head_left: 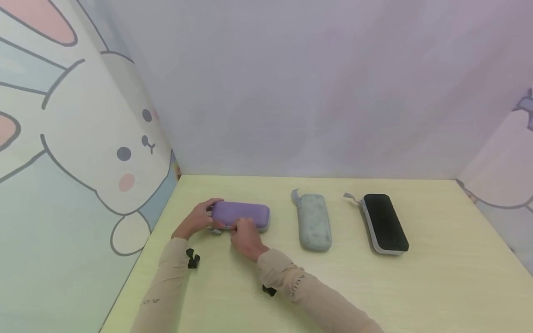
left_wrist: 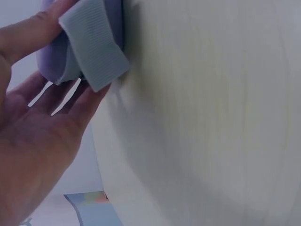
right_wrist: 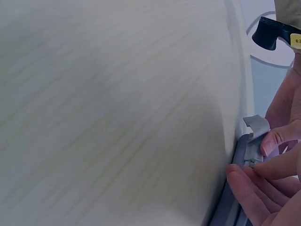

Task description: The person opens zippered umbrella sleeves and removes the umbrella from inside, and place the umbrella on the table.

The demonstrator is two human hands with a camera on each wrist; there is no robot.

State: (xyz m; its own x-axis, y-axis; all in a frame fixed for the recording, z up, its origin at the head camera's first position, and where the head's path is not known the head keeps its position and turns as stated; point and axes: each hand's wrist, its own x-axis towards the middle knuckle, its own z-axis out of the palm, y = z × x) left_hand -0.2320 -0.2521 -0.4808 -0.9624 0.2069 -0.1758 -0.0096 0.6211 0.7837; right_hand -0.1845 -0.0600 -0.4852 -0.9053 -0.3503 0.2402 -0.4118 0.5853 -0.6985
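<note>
A purple zippered case [head_left: 245, 211] lies on the table at the left, its long side facing the person. My left hand [head_left: 199, 219] grips its left end, with the thumb on the near side and fingers around the far corner. A grey ribbed fabric tab [left_wrist: 96, 44] hangs from that end beside the left thumb. My right hand [head_left: 247, 239] is at the near long side, where thumb and finger pinch the small zipper pull [right_wrist: 252, 163] close to the tab. The case's underside is hidden.
A grey-green mottled case [head_left: 314, 223] lies right of the purple one, with a strap at its top left. Farther right is a black case [head_left: 385, 223] with a pale side and a strap. The pale yellow table [head_left: 449, 277] meets a fabric backdrop [head_left: 316, 92] behind.
</note>
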